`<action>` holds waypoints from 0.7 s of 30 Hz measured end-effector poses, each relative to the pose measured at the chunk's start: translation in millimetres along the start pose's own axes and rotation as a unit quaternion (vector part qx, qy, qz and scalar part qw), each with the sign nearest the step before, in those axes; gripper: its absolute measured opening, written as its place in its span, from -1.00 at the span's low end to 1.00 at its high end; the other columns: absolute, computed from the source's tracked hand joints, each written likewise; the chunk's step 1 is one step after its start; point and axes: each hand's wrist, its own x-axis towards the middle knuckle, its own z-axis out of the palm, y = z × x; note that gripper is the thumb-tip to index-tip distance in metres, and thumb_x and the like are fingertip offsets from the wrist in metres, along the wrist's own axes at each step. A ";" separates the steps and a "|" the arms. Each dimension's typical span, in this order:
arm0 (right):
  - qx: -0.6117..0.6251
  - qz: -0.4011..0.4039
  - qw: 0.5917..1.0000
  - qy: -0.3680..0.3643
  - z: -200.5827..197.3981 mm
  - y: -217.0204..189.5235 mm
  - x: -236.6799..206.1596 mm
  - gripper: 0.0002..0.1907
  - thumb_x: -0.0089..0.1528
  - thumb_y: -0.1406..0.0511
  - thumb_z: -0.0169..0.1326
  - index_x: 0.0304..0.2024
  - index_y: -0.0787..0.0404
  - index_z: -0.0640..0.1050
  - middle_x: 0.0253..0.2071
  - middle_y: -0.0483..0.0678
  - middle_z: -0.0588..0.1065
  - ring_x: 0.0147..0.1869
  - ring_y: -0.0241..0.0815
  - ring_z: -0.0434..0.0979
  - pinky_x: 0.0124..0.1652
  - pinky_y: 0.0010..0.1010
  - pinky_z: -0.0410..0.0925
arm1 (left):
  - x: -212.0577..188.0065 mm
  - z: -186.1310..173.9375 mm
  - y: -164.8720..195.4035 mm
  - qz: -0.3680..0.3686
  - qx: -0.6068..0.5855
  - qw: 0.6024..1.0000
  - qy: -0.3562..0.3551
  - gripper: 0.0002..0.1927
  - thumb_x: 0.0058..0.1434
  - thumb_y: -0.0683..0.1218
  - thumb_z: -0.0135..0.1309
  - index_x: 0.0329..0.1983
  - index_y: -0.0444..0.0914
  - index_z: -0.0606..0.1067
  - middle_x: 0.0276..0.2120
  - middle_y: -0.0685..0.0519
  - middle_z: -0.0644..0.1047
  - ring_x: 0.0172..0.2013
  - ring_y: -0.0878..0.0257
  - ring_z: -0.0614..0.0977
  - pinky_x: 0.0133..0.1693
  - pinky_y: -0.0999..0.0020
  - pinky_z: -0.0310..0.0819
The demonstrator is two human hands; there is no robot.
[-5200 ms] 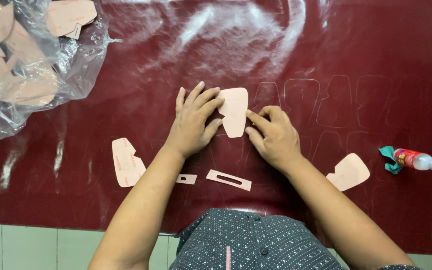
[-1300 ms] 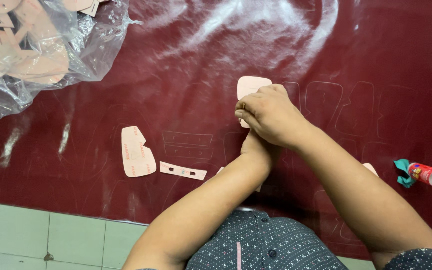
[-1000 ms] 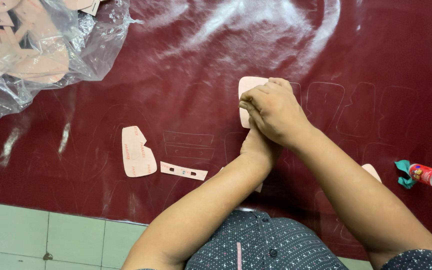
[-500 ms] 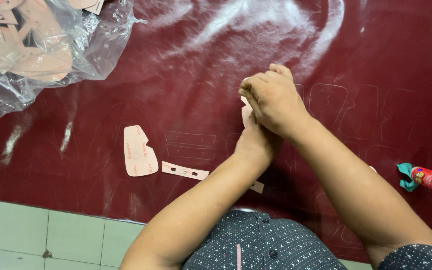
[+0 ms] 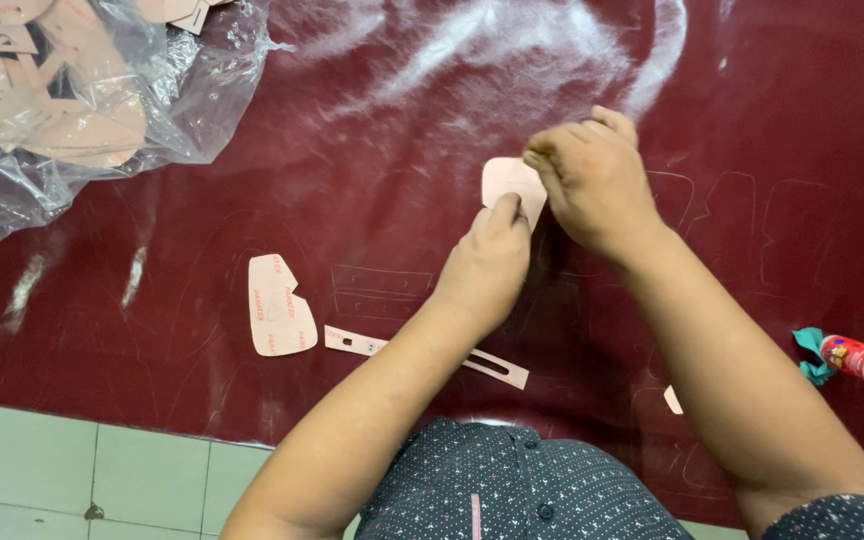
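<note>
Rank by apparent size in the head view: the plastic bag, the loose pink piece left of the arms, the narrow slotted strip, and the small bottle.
1. Plastic bag
2. Pink piece
3. Slotted strip, partly hidden by the arm, so unsure against
4. Bottle, cut off at the edge

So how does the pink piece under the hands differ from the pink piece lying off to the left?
The piece under the hands is partly covered and pinned by the left hand and right hand; the piece to the left lies untouched, fully visible, with printing showing. Both are flat pink cutouts on the dark red sheet.
</note>
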 end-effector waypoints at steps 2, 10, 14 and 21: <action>-0.009 0.025 1.000 -0.004 -7.8 3.8 -11.7 -0.92 0.42 0.30 0.18 -0.14 0.17 0.60 -0.25 -0.08 0.58 -0.13 -0.07 0.56 0.35 -0.02 0.21 | 2.9 -8.2 -2.9 -0.019 -0.031 0.999 -0.039 -0.83 0.17 -0.28 0.03 -0.15 -0.38 0.50 0.02 -0.13 0.43 -0.10 -0.02 0.56 -0.11 0.13 0.59; 0.012 0.045 0.999 0.009 -15.7 -10.7 -52.8 -0.95 0.41 0.32 0.14 -0.10 0.17 0.56 -0.18 -0.06 0.59 -0.05 -0.06 0.58 0.37 0.04 0.22 | 15.0 -33.6 -21.3 0.011 0.014 0.998 -0.068 -0.72 -0.02 -0.12 0.25 -0.18 -0.11 0.62 -0.03 0.18 0.50 -0.09 0.11 0.52 -0.20 0.13 0.38; 0.051 0.054 0.997 -0.007 -14.9 -33.9 -71.9 -0.94 0.36 0.33 0.17 -0.14 0.17 0.56 -0.26 -0.06 0.56 -0.14 -0.06 0.55 0.35 0.06 0.26 | 16.8 -37.9 -33.5 0.026 -0.029 0.998 -0.058 -0.79 -0.03 -0.09 0.35 -0.28 -0.09 0.64 0.00 0.27 0.54 -0.06 0.20 0.51 -0.12 0.15 0.37; 0.093 0.046 0.994 -0.018 -13.7 -51.2 -80.7 -0.93 0.33 0.33 0.16 -0.15 0.17 0.55 -0.26 -0.09 0.55 -0.11 -0.10 0.58 0.32 0.03 0.28 | 16.7 -36.6 -42.3 0.029 -0.069 0.996 -0.052 -0.82 -0.03 -0.07 0.36 -0.33 -0.04 0.67 -0.06 0.30 0.54 -0.09 0.22 0.52 -0.09 0.15 0.30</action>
